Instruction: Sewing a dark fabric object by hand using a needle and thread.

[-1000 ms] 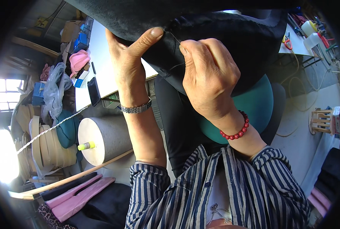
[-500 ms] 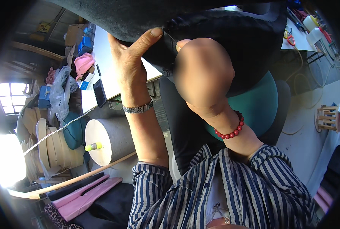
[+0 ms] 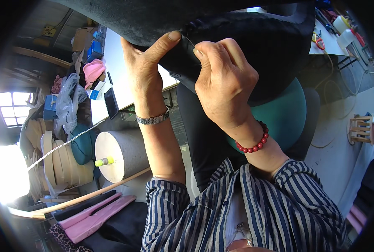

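A large black plush-covered piece (image 3: 132, 19) spans the top of the head view, with a seam or fold running across its near side. My left hand (image 3: 143, 71), a metal watch on its wrist, grips this piece. Its thumb lies along the fabric by the seam, while the other fingers are hidden at the piece's edge. Close by on the right, my right hand (image 3: 227, 80), wearing a red bead bracelet, is closed in a pinch. From its fingertips a thin, taut line (image 3: 189, 40) runs to the seam near my left thumb; whether it is needle or thread I cannot tell.
Below the black piece shows a teal seat (image 3: 281, 119). A white table (image 3: 111, 54) at left bears a phone (image 3: 110, 103) and pink fabric (image 3: 94, 70). A large roll (image 3: 120, 155) lies lower left. Scissors (image 3: 319, 41) rest on the table at far right.
Both hands stay nearly in place at the seam, my left thumb shifting very slightly right. The right hand, blurred before, now shows clearly in its pinch.
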Tool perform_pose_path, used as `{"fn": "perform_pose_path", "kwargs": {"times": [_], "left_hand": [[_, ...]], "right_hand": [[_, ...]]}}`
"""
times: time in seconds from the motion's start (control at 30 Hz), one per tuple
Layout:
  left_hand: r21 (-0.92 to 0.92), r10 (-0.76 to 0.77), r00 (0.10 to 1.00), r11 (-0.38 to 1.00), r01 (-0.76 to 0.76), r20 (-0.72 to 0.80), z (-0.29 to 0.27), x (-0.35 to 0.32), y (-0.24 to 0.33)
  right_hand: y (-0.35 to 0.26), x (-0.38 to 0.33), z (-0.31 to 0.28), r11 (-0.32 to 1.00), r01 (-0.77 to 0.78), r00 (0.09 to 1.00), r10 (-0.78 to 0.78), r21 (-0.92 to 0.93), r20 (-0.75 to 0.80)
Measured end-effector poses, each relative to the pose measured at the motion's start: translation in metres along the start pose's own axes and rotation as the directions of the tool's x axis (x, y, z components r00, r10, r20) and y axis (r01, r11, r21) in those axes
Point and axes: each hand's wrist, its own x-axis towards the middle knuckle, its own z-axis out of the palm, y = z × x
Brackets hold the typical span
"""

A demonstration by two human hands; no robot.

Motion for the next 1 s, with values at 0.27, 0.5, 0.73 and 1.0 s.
{"fn": "perform_pose_path", "kwargs": {"times": [0.27,0.5,0.73,1.0], "left_hand": [[0.013,-0.001,1.0,1.0,0.0,0.013,0.001,-0.003,0.003],[-0.023,0.004,1.0,1.0,-0.003,0.027,0.0,-0.005,0.004],[0.015,-0.029,0.999,0.999,0.029,0.025,-0.006,-0.006,0.005],[0.018,0.024,1.0,1.0,-0.024,0.007,-0.004,-0.005,0.003]], "right_hand": [[-0.005,0.005,-0.01,0.998,-0.047,0.993,0.051,-0.041,0.106],[-0.007,0.018,-0.022,0.986,0.103,0.953,-0.06,-0.13,0.296],[-0.007,0.014,-0.022,0.992,0.111,0.956,-0.091,-0.057,0.278],[-0.007,0.012,-0.021,0.997,0.07,0.97,-0.061,-0.029,0.235]]}}
